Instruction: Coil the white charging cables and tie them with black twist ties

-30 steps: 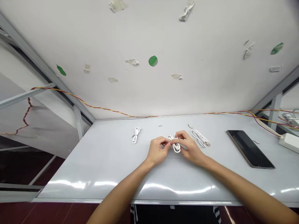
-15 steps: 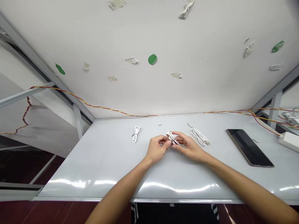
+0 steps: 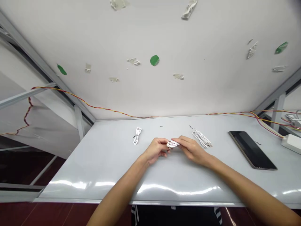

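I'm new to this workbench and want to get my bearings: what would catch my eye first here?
At the middle of the white table, the left hand and right hand pinch a small white cable coil. A white cable lies to its left, another to its right. A dark tablet lies farther right.

left hand [image 3: 156, 151], right hand [image 3: 191, 150] close together

1. Middle coiled USB cable [image 3: 172, 144] is showing plain white, as are L cable [image 3: 137, 136] and R cable [image 3: 201, 139].
2. Twisted wires [image 3: 94, 106] are running red + yellow.
3. Back panel [image 3: 141, 31] is showing off-white w/ green patches [image 3: 154, 60].
4. Tablet [image 3: 250, 150] is showing black w/ tan edge.
5. Garment [image 3: 217, 215] is showing black w/ white stripes.
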A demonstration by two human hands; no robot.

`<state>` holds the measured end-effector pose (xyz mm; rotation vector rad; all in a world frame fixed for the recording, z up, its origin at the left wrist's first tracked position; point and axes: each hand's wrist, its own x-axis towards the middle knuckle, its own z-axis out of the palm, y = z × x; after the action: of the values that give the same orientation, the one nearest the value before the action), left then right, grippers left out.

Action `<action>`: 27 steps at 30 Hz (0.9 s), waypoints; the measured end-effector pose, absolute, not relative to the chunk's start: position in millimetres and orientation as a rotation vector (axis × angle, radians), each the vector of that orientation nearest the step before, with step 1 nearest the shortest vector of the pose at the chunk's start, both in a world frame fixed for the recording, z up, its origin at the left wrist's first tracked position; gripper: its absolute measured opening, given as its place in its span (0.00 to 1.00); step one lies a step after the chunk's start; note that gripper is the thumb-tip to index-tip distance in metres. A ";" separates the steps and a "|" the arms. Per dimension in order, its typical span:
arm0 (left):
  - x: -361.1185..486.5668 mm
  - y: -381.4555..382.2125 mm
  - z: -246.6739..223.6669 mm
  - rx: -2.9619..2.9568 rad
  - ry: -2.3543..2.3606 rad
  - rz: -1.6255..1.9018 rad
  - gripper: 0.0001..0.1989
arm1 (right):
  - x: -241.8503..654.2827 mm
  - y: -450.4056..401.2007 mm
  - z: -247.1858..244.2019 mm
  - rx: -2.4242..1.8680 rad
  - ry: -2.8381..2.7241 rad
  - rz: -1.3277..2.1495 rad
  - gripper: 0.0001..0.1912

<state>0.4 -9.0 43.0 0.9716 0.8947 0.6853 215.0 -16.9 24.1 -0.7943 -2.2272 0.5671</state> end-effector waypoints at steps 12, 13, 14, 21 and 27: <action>-3.4 -2.9 48.0 1.133 0.961 1.106 0.17 | 232.3 -5.8 46.4 -1.043 -2.187 1.070 0.21; -3.3 -2.5 47.5 1.143 0.978 1.138 0.17 | 231.9 -5.0 44.7 -1.142 -2.203 0.942 0.20; -3.0 -2.2 46.6 1.148 0.999 1.161 0.17 | 230.8 -4.6 42.8 -1.274 -2.227 0.779 0.19; -0.5 -2.3 39.9 1.161 1.107 1.121 0.16 | 225.3 -9.9 35.2 -2.032 -2.379 -0.141 0.12; 2.4 -4.7 38.5 1.183 1.160 1.083 0.17 | 225.8 -15.4 37.8 -1.903 -2.330 -0.248 0.10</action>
<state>2.4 -4.7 38.5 1.1828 1.1601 1.0834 225.8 -15.4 37.8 -1.9031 -2.3301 -0.2483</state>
